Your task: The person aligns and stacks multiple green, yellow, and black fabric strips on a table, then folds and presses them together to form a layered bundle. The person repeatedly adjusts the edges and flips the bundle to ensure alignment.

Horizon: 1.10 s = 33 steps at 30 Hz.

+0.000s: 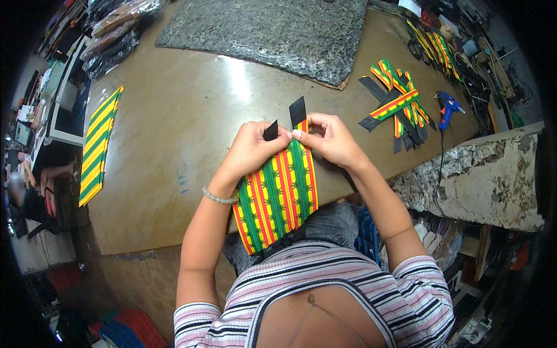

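Observation:
Both my hands pinch the far edge of a flat woven fabric panel (277, 200) striped in green, yellow and red with dark leaf motifs. The panel hangs over the table's near edge, toward my lap. My left hand (248, 148) grips it with thumb and fingers, beside a short black strap end (271, 131) that sticks up. Close against it, my right hand (335, 142) holds the same edge at the right corner, and the two thumbs nearly meet. Between the hands a longer black strap end (297, 111) points away from me. The fingertips underneath are hidden.
A heap of patterned straps with black ends (399, 103) lies right, beside a blue glue gun (447, 110) with a cord. A rough dark sheet (267, 37) covers the table's far part. Left lie a green-yellow striped piece (101, 148) and plastic-wrapped bundles (116, 37).

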Each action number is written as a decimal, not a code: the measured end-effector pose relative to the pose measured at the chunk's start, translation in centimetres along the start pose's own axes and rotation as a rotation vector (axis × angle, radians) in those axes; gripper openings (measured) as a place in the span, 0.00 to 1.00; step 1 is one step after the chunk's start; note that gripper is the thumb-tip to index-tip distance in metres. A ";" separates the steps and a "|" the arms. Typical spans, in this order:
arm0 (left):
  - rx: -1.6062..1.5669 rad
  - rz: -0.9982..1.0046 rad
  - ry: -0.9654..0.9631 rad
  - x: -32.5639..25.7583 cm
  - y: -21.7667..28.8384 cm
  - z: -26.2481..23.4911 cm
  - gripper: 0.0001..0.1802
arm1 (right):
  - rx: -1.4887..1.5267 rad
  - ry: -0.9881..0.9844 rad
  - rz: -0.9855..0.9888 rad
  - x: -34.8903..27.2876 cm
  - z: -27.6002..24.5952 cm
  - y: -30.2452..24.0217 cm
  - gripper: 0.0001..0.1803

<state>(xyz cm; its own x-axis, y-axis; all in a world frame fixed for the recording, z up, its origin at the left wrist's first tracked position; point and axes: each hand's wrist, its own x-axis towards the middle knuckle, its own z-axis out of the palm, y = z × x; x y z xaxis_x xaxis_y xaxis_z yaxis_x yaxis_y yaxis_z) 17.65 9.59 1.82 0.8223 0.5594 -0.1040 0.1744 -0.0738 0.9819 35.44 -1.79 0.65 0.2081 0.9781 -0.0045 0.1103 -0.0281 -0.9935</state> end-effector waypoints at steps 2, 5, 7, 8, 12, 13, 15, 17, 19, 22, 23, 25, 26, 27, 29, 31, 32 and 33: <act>0.032 0.003 0.019 0.1 -0.3 0.0 0.13 | -0.126 0.099 -0.082 -0.3 0.8 -0.3 0.08; -0.160 -0.029 0.002 0.1 -0.8 0.0 0.12 | -0.218 0.166 -0.403 -0.9 1.5 -1.3 0.06; -0.145 -0.014 0.046 0.1 -1.0 0.0 0.13 | -0.325 0.105 -0.578 -1.6 1.6 -1.8 0.08; -0.148 -0.003 0.076 0.1 -1.1 0.3 0.13 | -0.391 0.083 -0.597 -1.9 1.5 -2.0 0.09; 0.057 -0.005 0.107 0.4 -0.9 -0.1 0.14 | -0.188 -0.064 -0.597 -2.9 0.5 -2.6 0.14; 0.202 0.021 0.157 0.7 -0.9 -0.2 0.15 | -0.130 -0.097 -0.656 -2.9 0.4 -2.8 0.12; 0.372 0.151 0.160 1.2 -1.1 0.0 0.17 | 0.019 -0.040 -0.209 -2.9 0.3 -3.6 0.10; 0.587 0.255 0.164 1.7 -1.3 0.1 0.15 | 0.111 -0.017 0.098 -3.1 0.6 -5.1 0.11; 0.705 0.252 0.226 2.0 -1.6 0.0 0.14 | -0.214 -0.266 -0.214 -4.9 1.2 -6.9 0.11; 0.804 0.268 0.292 1.8 -1.3 -0.4 0.13 | 0.021 -0.686 -0.523 -7.8 2.1 -8.0 0.15; 0.831 0.290 0.311 1.7 -0.9 -0.4 0.14 | -0.073 -0.650 -0.567 -7.9 1.9 -7.4 0.14; 0.999 0.339 0.415 0.7 -0.2 0.3 0.22 | -0.161 -0.286 -0.308 -7.2 1.4 -5.3 0.08; 1.022 0.433 0.521 0.0 0.2 0.8 0.24 | -0.121 -0.114 -0.150 -6.2 0.9 -3.9 0.06; 1.054 0.463 0.579 -1.0 0.6 1.3 0.26 | 0.041 -0.073 -0.118 -5.5 0.5 -2.5 0.08; 1.094 0.459 0.583 -3.9 0.8 2.9 0.29 | 0.251 -0.005 -0.060 -3.6 0.1 -0.8 0.10; 1.027 0.299 0.290 -6.4 0.3 4.9 0.29 | 0.384 0.011 -0.065 -2.3 0.2 -0.6 0.11; 0.998 0.174 0.138 -7.2 -0.2 5.8 0.29 | 0.282 0.000 -0.017 -2.4 0.6 -1.1 0.11; 1.067 0.218 0.151 -7.6 -0.7 6.2 0.29 | 0.213 -0.030 -0.015 -2.8 1.1 -1.8 0.11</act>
<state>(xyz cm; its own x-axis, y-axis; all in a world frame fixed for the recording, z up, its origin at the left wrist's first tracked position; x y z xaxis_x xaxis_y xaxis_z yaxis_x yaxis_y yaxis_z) 14.57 0.28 0.95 0.8304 0.5374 0.1471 0.4717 -0.8186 0.3278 33.56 -4.20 2.37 0.1784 0.9839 0.0097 -0.0957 0.0272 -0.9950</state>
